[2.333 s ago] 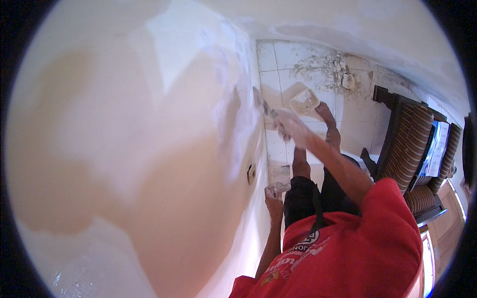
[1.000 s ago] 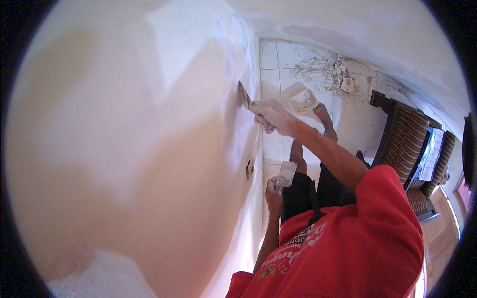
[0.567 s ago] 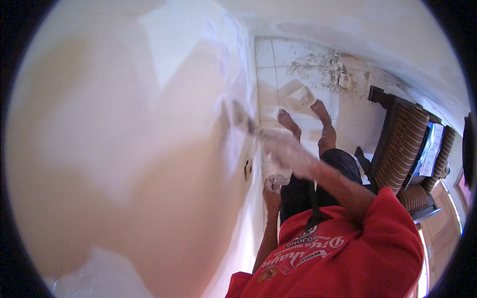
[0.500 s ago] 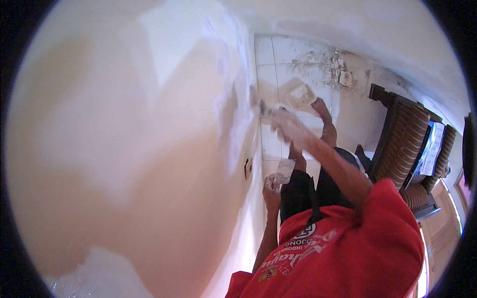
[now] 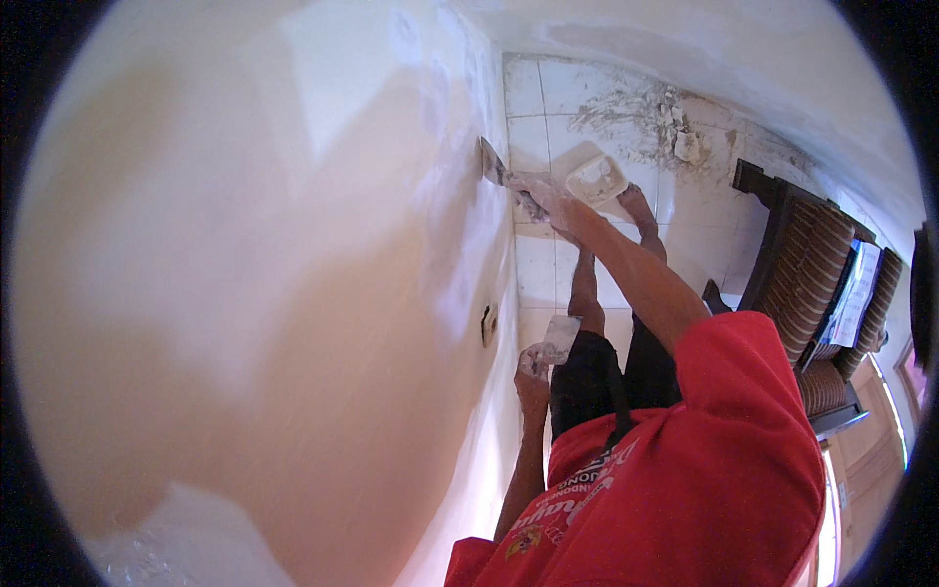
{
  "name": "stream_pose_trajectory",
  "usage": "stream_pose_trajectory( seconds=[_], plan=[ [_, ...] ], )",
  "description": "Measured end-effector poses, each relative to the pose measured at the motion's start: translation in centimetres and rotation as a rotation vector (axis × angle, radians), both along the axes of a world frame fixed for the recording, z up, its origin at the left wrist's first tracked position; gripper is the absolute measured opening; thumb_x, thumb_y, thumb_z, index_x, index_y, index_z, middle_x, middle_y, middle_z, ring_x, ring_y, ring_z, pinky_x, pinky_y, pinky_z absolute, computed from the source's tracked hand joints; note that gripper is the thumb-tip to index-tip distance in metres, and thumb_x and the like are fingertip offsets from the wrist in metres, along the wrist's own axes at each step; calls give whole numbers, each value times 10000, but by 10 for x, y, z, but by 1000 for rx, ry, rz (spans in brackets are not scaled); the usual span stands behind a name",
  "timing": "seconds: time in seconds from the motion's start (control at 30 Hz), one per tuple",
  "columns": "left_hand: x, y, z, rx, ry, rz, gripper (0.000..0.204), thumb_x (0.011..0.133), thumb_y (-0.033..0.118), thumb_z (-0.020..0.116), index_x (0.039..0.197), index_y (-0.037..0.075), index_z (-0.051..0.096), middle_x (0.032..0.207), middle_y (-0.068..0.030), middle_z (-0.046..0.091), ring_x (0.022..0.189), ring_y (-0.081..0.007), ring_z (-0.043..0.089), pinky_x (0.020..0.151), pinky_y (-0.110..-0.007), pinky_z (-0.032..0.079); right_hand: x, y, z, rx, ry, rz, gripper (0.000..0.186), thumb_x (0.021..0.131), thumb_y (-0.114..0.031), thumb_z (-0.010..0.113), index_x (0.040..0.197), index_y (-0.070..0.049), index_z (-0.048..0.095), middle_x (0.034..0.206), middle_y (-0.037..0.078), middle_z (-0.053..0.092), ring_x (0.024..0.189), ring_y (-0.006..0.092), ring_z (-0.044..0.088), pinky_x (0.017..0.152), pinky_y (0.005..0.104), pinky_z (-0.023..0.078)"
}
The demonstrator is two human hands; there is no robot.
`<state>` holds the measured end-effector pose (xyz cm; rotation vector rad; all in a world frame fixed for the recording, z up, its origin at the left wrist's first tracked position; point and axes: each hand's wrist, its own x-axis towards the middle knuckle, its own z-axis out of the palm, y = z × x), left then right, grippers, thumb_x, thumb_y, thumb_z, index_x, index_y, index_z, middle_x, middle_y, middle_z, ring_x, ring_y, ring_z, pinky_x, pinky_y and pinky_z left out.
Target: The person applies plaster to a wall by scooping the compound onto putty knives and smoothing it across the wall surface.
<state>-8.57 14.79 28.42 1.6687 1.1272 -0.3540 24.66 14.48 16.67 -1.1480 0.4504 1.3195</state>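
Note:
My right hand [image 5: 550, 203], dusted white, is closed on a putty knife [image 5: 491, 160] whose blade is against the left wall [image 5: 293, 245], beside a whitish patch near the corner. Lower down, my left hand [image 5: 533, 364] grips a flat, putty-smeared metal scraper [image 5: 561, 338] held over my dark shorts. An opening with a small box [image 5: 488, 323] is in the wall just left of it. On the tiled floor a cream plastic tub [image 5: 596, 179] with white paste inside stands beside my bare foot [image 5: 634, 201].
Dark wooden furniture with striped brown cushions [image 5: 809, 284] stands on the right, holding blue-and-white flat sheets [image 5: 854, 293]. Dried debris and smears [image 5: 685, 145] lie on the floor along the far wall [image 5: 626, 29]. A pale wooden door [image 5: 871, 460] shows at the lower right.
My right hand and knife have swept back and forth along the wall and are now higher in the picture, nearer the corner. My left hand has stayed low with the scraper.

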Motion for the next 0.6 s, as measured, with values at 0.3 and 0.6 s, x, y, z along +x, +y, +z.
stream_pose_trajectory(
  seconds=[0.3,0.6],
  plan=[
    [16,-1,11,18,21,-69,218,938,118,567,1103,-22,586,1001,-176,662,944,-270,631,842,-366,487,-29,-5,77,148,-21,-44,307,916,-284,564,1146,-85,605,728,0,575,479,80,501,394,241,367],
    [27,0,17,47,43,-76,223,921,97,562,1107,-18,606,1018,-186,666,957,-310,638,853,-379,483,-45,-4,147,187,-35,-25,445,937,-276,568,1308,-31,545,724,11,540,480,100,487,420,251,364]
  ],
)
